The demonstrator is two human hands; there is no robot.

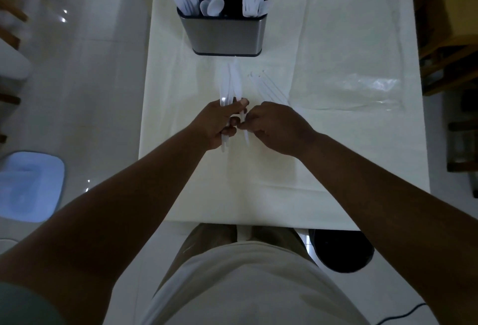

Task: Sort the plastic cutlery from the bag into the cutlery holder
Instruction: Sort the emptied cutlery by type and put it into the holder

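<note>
A steel cutlery holder (224, 36) stands at the far middle of the white table (336, 159), with white knives, spoons and forks upright in separate compartments. My left hand (217, 124) is closed around a small bunch of white plastic knives (230, 81) that point toward the holder. My right hand (275, 128) pinches one more white piece (245, 132) right beside the left hand's fingers. A few loose white pieces (269, 86) lie on the table just beyond my right hand. The clear plastic bag (349, 47) lies flat at the right.
A light blue lidded bin (28, 185) sits on the floor at the left. A black round stool (344, 249) is under the table's near right edge. Wooden furniture (450, 27) lines the right side, and wooden chair parts show at the far left.
</note>
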